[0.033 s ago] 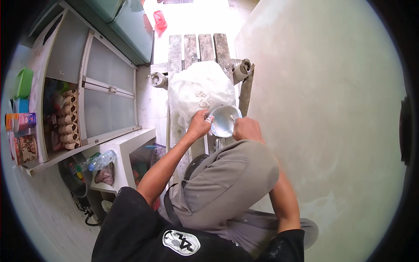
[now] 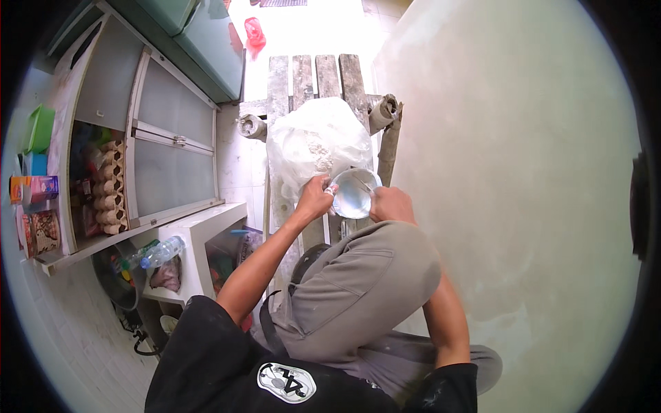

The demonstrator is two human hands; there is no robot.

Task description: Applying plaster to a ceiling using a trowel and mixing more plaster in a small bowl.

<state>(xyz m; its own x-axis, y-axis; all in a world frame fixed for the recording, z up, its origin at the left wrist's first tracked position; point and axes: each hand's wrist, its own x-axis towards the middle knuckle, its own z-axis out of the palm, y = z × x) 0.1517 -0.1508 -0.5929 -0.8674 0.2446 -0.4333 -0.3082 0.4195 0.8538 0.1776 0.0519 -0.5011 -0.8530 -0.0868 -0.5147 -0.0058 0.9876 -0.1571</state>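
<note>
Your left hand [image 2: 317, 198] grasps the left rim of the bowl [image 2: 343, 211], just near of the bag [image 2: 284, 141]; your right hand [image 2: 391, 205] clasps the utensil [image 2: 362, 184], long axis slanting far-left into it.

place: home kitchen, apparently | signs: fridge [image 2: 208, 54], cupboard [image 2: 169, 168], egg trays [image 2: 110, 187]
</note>
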